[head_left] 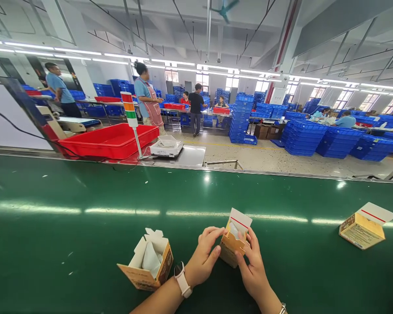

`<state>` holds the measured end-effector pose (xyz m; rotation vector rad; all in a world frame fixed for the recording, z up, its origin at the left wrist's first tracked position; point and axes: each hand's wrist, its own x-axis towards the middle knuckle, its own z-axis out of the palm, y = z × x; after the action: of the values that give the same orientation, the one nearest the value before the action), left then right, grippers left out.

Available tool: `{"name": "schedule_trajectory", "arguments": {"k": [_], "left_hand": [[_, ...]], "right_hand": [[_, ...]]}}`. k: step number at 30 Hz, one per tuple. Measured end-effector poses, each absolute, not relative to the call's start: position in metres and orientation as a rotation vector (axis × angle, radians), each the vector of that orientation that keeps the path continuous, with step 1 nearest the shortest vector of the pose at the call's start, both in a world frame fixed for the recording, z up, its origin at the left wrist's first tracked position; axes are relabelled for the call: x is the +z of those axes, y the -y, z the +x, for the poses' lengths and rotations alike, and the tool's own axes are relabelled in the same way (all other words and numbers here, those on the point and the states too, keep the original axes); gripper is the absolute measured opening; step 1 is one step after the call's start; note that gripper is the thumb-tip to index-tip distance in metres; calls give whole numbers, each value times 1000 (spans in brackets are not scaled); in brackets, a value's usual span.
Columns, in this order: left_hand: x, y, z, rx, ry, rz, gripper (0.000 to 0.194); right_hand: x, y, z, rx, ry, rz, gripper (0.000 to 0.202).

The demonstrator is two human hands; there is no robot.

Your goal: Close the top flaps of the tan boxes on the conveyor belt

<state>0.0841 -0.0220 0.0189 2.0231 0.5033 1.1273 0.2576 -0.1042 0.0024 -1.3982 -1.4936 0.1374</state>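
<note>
Between my two hands stands a small cardboard box (228,254), printed yellow-brown, with its top open. Its white lid flap with a red strip points up and away from me, and a pale pouch shows inside. My right hand (253,266) is closed around the box's right side, thumb on the front. At the left, my left hand (201,257) has its fingertips on the top edge and side flap, with the thumb near the front. Left of my watch-wearing wrist is a second open box (165,266) with a pale pouch (151,259) in it.
Far right on the green belt (85,248) lies another box (363,233) with its lid flap raised. Beyond the belt's metal edge are a red tray (108,141), a signal light (130,111) and a scale (166,147). Several people and stacked blue crates (242,120) are farther back.
</note>
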Motion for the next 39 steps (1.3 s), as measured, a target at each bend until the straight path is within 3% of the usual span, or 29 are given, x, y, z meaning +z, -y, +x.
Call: {"name": "schedule_trajectory", "arguments": {"k": [8,10,13,17,25,29,32,36,39], "left_hand": [[38,25,122,894,-730,2116,48],[38,30,137,957,-827,1932,45],[42,33,158,1059,-974,1495,46],[59,29,175,874,-1099,1137,44],[69,21,196,654,-1155,1178,46],[77,34,201,723,-1193,1246,42],[90,60,183,879,-1055,1450,33],[102,97,129,898,-461,1842,12],[101,109,89,876,-216,1991,12]], "right_hand": [[14,96,260,388,959,-1394,43],[16,90,262,512,727,-1371,42],[18,83,271,614,553,-1348,56],[18,83,285,659,519,-1356,60],[23,87,294,708,453,-1352,52],[34,89,304,779,417,-1370,44],[45,93,312,864,413,-1371,37],[57,97,320,945,421,-1373,33],[61,100,326,953,418,-1385,33]]}}
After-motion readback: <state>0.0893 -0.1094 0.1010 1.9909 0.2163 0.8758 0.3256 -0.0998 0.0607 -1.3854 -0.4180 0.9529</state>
